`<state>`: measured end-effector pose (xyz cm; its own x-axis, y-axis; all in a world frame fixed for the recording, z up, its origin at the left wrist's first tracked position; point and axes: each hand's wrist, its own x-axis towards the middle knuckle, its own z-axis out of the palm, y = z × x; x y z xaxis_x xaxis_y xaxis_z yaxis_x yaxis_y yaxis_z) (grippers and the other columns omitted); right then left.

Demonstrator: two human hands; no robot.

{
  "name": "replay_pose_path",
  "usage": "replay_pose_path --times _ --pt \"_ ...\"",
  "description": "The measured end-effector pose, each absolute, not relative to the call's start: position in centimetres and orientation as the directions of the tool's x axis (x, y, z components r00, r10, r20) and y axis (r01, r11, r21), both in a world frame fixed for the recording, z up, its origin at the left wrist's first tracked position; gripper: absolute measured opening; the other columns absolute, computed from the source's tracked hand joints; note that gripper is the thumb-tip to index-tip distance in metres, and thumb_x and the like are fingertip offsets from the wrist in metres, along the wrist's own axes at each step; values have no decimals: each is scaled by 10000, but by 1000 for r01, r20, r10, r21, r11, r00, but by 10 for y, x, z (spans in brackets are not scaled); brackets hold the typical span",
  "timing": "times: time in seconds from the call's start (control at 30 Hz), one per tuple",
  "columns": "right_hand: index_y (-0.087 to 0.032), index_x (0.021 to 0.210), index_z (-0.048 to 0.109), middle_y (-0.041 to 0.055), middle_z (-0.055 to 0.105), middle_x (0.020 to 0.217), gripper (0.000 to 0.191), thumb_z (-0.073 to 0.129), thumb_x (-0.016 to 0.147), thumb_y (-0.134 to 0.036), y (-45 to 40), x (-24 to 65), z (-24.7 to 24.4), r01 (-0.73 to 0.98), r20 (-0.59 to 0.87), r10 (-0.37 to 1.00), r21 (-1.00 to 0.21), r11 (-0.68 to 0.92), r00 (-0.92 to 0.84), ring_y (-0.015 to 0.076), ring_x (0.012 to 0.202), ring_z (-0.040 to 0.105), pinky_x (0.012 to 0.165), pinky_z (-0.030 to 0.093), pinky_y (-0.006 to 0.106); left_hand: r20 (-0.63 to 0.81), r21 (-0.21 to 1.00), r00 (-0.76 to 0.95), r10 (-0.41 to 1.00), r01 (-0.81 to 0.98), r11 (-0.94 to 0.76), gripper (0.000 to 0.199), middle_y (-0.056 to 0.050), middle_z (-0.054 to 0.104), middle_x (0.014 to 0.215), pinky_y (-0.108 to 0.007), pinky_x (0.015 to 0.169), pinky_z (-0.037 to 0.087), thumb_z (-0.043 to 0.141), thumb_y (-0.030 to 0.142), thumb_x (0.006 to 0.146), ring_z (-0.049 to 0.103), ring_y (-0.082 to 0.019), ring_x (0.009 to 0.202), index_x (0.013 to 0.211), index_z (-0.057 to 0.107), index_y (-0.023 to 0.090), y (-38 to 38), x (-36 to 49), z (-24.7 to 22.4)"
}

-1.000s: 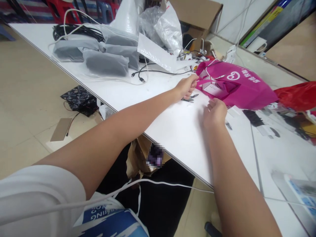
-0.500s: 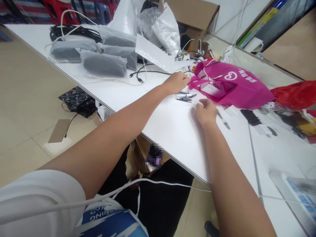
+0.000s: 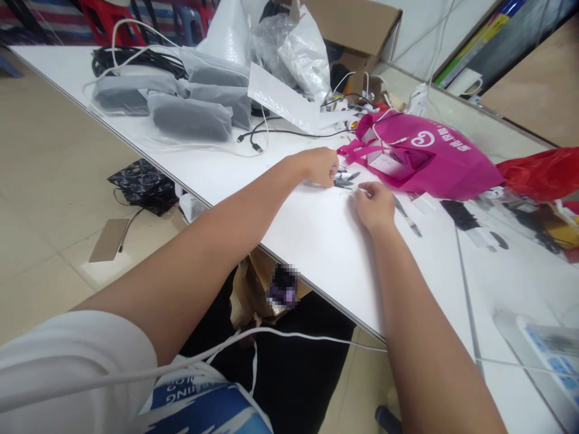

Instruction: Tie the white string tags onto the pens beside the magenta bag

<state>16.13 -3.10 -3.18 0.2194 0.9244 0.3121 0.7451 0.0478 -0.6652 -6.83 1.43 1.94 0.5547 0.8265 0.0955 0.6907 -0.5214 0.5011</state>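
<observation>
My left hand (image 3: 322, 166) is closed at the left ends of several small tools (image 3: 346, 178) lying on the white table (image 3: 312, 223); what its fingers hold, if anything, is hidden. To the right of these tools, my right hand (image 3: 375, 205) rests on the table with its thumb and index finger apart and nothing visible between them. A slim pen-like tool (image 3: 409, 218) lies just right of that hand. Behind both hands sits a magenta bag (image 3: 452, 160), its handle reaching toward my left hand.
Grey wrapped packages (image 3: 190, 117) and a coiled black cable (image 3: 136, 62) lie at the back left. Plastic bags (image 3: 305, 54) and a cardboard box (image 3: 357, 27) stand behind. A red bag (image 3: 543, 175) is at the right. A white cable (image 3: 307, 334) crosses low in front.
My left hand has moved down and slightly left, from the bag's handle to the small tools, now covering their left ends. My right hand has shifted slightly left.
</observation>
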Motion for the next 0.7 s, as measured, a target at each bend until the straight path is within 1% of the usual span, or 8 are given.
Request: replay_pose_path --times 0.1,0.27,0.43,0.53,0.6,0.7 --pt "-236 984 772 104 808 1033 199 688 805 -250 -31 161 -31 743 313 924 -668 50 220 329 1048 739 1202 542 583 87 478 558 825 703 -527 210 -33 775 943 -336 746 406 758 267 735 583 -183 804 935 765 208 15 -69 20" --pt "-235 985 776 99 808 1011 205 685 802 -250 -31 162 -31 744 307 928 -667 52 211 324 1027 740 1196 547 577 41 464 560 828 723 -512 285 -50 822 1002 -327 747 411 741 276 716 614 -192 822 984 802 201 13 -69 24" --pt "-229 1004 778 122 823 1103 215 683 814 -259 -30 163 -32 747 308 929 -663 56 204 342 1119 747 1194 549 573 -1 446 568 823 737 -508 324 -74 838 1019 -348 763 429 756 277 691 631 -211 834 997 816 188 11 -67 28" --pt "-223 1013 770 131 822 1131 209 679 827 -251 -31 161 -31 747 303 931 -663 53 203 338 1130 753 1197 551 571 -26 430 580 814 742 -515 366 -83 828 980 -379 785 445 782 309 682 638 -242 846 1020 839 179 12 -65 28" --pt "-225 1006 755 128 817 1124 188 681 834 -249 -32 159 -29 740 297 930 -671 42 216 331 1122 753 1197 552 571 -34 429 586 809 740 -518 399 -97 819 958 -404 810 460 796 320 672 664 -274 888 1038 861 174 12 -63 27" --pt "-228 1003 723 132 805 1152 155 686 857 -264 -33 158 -28 712 296 924 -701 38 242 322 1136 748 1195 555 567 -18 463 561 828 739 -490 438 -114 806 943 -428 858 482 814 309 660 709 -314 974 1074 886 186 12 -59 25"
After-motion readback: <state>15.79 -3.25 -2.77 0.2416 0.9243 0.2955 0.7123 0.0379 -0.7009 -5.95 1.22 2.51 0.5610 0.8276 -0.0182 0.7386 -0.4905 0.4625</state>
